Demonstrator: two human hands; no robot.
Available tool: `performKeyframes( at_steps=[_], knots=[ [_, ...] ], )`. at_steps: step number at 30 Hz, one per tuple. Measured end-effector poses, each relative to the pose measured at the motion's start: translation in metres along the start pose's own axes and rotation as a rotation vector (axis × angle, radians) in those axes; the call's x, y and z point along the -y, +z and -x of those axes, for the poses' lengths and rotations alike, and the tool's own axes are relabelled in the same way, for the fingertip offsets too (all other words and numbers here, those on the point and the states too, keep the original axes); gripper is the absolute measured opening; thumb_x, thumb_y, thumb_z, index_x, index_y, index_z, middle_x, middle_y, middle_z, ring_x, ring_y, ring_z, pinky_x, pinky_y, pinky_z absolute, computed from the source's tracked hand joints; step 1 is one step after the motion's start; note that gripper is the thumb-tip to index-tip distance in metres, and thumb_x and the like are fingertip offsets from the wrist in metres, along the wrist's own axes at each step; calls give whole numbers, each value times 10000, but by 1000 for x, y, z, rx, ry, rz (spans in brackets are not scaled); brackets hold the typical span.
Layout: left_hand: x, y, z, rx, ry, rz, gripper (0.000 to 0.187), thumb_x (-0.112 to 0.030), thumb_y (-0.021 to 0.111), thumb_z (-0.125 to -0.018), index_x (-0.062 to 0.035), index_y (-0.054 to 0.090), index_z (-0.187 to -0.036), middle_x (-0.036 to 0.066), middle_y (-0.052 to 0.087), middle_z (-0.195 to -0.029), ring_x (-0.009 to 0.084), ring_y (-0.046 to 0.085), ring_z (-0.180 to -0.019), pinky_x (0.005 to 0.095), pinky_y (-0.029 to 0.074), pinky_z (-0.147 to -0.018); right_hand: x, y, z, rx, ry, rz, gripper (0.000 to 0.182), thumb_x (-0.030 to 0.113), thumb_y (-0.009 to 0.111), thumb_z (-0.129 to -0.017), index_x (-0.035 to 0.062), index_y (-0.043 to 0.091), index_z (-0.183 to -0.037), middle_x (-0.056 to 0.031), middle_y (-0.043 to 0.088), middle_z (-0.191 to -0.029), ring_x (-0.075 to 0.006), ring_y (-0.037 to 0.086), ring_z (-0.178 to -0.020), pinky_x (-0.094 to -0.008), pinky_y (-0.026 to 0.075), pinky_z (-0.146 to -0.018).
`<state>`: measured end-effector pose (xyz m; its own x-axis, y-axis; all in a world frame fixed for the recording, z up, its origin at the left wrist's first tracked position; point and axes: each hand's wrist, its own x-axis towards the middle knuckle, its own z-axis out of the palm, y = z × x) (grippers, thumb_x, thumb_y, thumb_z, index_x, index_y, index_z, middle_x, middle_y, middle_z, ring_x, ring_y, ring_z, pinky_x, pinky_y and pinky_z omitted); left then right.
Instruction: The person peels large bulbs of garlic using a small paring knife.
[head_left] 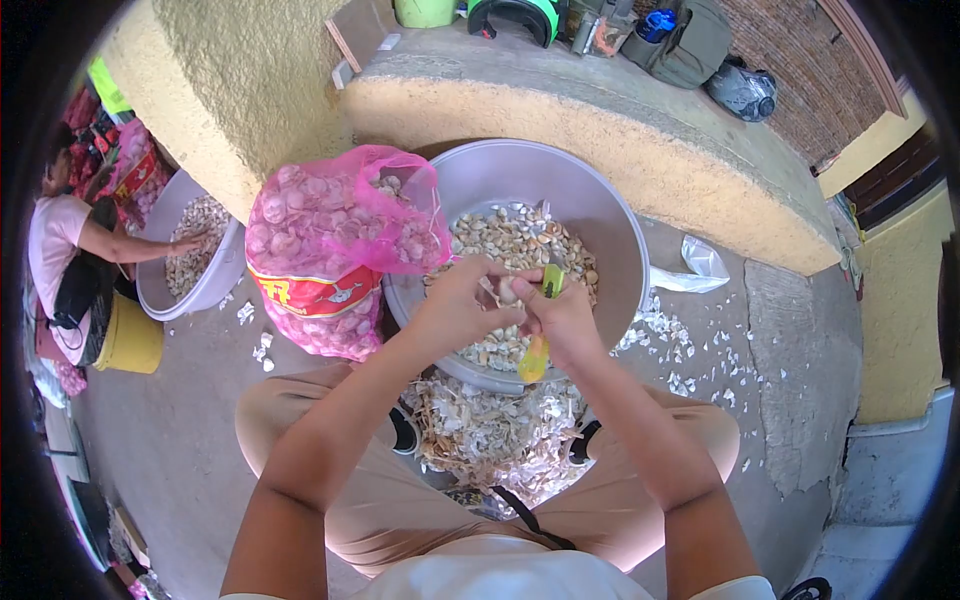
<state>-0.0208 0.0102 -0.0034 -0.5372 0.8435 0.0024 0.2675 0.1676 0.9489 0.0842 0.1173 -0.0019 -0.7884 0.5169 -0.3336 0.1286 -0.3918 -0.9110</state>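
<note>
My left hand pinches a garlic bulb above a large grey-lilac basin. Close against it, my right hand is closed around a yellow-green utility knife, whose handle sticks out above and below the fingers; I cannot make out its blade. Loose garlic cloves cover the basin's bottom under both hands. A pink mesh sack full of garlic bulbs leans at the basin's left side, its top partly over the rim.
Papery garlic skins lie heaped between my feet, with more scraps on the floor to the right. At left, a person sits reaching into another basin. Behind runs a concrete ledge holding bags and a helmet.
</note>
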Motion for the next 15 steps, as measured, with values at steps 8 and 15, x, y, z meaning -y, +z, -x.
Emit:
performKeyframes(
  at_steps=[8, 15],
  knots=[
    [14, 3, -3, 81, 38, 197, 264, -27, 701, -677, 28, 547, -884, 56, 559, -783, 88, 548, -641, 213, 457, -508, -11, 2, -3, -146, -86, -13, 155, 144, 578, -824, -2, 573, -876, -20, 523, -592, -59, 418, -415, -229, 419, -405],
    [15, -2, -5, 29, -43, 95, 240, -14, 696, -669, 40, 551, -853, 47, 563, -710, 80, 545, -592, 207, 438, -488, -5, 3, 3, -7, -4, 94, 190, 175, 566, -833, -13, 569, -861, -21, 502, -553, -67, 435, -415, -227, 418, -396]
  ],
)
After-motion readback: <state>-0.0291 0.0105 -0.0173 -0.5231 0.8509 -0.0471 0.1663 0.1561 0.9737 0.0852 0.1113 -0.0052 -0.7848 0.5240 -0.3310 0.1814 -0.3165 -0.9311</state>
